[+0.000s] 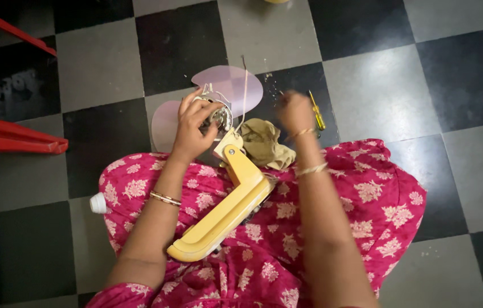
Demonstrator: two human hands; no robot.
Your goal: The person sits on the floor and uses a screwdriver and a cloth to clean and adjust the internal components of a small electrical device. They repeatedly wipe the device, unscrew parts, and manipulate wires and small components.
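A small fan lies across my lap: its yellow stand [231, 202] slants from lower left to the motor [218, 117] at the top. My left hand [193, 124] grips the metal motor, fingers curled over it. Pale lilac fan blades [231, 84] lie on the floor behind the motor. My right hand [294, 110] is raised and blurred, fingers pinched on a thin wire [245, 94] that runs up from the motor. A yellow-handled screwdriver [317, 112] lies on the floor just right of that hand.
A crumpled tan cloth [264, 144] rests by the stand's upper end. Pink flowered fabric [367, 194] covers my lap. A white bottle cap [98, 203] pokes out at the left. Red plastic furniture [7, 137] stands at the far left on the black-and-grey checkered floor [378, 91].
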